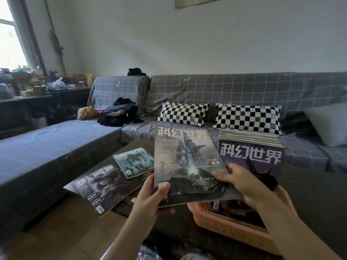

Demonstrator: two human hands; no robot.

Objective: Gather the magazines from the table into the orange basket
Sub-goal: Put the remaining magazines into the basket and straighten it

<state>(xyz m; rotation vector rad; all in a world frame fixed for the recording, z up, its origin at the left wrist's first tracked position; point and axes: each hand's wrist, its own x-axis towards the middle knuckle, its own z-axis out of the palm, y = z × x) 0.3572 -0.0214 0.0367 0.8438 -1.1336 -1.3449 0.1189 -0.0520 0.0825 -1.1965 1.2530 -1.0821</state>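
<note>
At the centre of the frame both hands hold one magazine (185,164) up, cover toward the camera: the left hand (150,198) pinches its lower left corner, thumb on the cover and fingers behind, and the right hand (242,182) grips its lower right edge with the thumb laid across the front. Below the right hand, at lower right, sits the orange basket (238,228) on the dark worktop (309,186), with something dark inside that cannot be made out. Just behind the basket, right of centre, a stack of magazines (251,147) shows its top cover. Left of centre, two more magazines lie flat on the worktop, a grey one (105,186) overhanging its near edge and a teal one (134,162) beyond it. A grey checked sofa (234,91) with two checkerboard cushions (183,113) fills the background.
</note>
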